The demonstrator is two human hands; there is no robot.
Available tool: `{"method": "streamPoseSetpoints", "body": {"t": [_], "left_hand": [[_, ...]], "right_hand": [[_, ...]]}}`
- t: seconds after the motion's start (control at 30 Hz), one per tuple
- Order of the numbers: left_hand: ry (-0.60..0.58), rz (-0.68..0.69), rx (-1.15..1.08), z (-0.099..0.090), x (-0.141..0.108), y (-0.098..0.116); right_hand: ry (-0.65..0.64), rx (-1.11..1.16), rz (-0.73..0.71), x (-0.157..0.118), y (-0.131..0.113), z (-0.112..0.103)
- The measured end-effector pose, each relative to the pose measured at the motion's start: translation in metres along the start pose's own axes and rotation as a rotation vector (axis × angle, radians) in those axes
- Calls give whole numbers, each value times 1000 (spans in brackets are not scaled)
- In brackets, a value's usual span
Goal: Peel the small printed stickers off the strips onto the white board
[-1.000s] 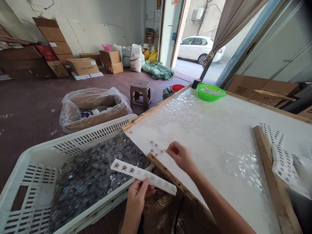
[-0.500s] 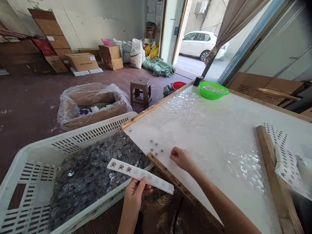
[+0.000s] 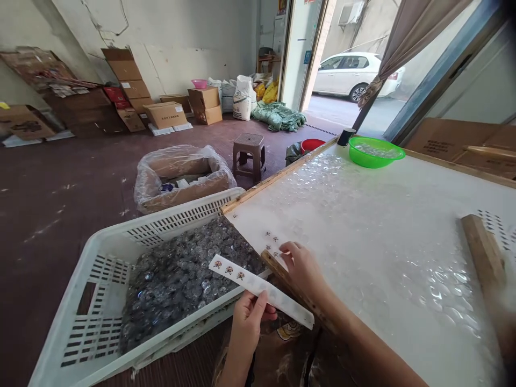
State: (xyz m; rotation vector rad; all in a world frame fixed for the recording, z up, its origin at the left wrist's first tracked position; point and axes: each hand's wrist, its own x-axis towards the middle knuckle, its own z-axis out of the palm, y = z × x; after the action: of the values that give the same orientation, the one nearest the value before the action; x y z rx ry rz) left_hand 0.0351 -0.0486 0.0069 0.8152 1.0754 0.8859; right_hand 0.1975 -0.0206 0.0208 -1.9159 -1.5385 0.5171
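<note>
In the head view, my left hand (image 3: pixel 252 317) grips a white strip of stickers (image 3: pixel 278 297) between thumb and fingers. Three small printed animal-face stickers show toward its far end; the rest of its face looks blank. My right hand (image 3: pixel 302 266) is over the near left corner of the white tabletop (image 3: pixel 363 215), fingers bent and slightly apart, with nothing visible between them. Its fingertips are beside a small group of clear discs bearing stickers (image 3: pixel 268 247). Many clear domed discs (image 3: pixel 447 290) lie spread over the tabletop.
A white slatted crate (image 3: pixel 105 247) full of clear pieces (image 3: pixel 177 279) stands left of the table. Wooden strips (image 3: pixel 278 266) edge the tabletop. A green bowl (image 3: pixel 374 153) and a dark cup (image 3: pixel 345 136) sit at the far corner. Behind the crate are a plastic-lined box (image 3: pixel 181 177) and a stool (image 3: pixel 249 153).
My right hand has moved left to the discs with stickers, and its fingers have spread from a pinch. My left hand still holds the strip. The view has turned left.
</note>
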Motion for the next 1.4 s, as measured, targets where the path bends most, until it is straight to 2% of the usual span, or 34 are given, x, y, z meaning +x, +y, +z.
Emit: {"method": "streamPoseSetpoints", "body": {"t": [0.07, 0.13, 0.23, 0.33, 0.43, 0.67, 0.77, 0.87, 0.97, 1.07, 1.17, 1.23, 1.3, 1.4], "left_hand": [[-72, -5, 38, 1, -1, -4], [-150, -3, 75, 1, -1, -7], [-162, 17, 106, 0, 1, -9], [-123, 57, 152, -2, 3, -11], [-155, 60, 157, -2, 6, -16], [-212, 29, 215, -1, 5, -18], [-229, -16, 196, -1, 4, -17], [-199, 15, 207, -1, 4, -16], [-189, 28, 210, 0, 6, -15], [-156, -72, 166, -1, 8, -14], [-112, -104, 133, -3, 10, -14], [-110, -92, 114, -5, 11, -14], [-122, -78, 109, -5, 10, -12], [-139, -72, 116, -4, 8, -7]], "right_hand": [[-78, 167, -66, -10, -24, -1], [-126, 240, -120, -19, -43, 4], [-41, 132, -199, -27, -55, 16], [57, -40, -292, -33, -52, 28], [77, -108, -341, -39, -45, 31], [-7, 209, -159, -36, -38, 24], [7, 200, -180, -36, -37, 28], [64, 147, -258, -41, -39, 35], [74, 248, -276, -42, -41, 30], [115, 379, -124, -34, -27, 7], [184, 349, 81, -24, 8, -24], [167, 272, 187, -22, 36, -38], [107, 209, 256, -25, 57, -43], [28, 141, 286, -30, 73, -38]]}}
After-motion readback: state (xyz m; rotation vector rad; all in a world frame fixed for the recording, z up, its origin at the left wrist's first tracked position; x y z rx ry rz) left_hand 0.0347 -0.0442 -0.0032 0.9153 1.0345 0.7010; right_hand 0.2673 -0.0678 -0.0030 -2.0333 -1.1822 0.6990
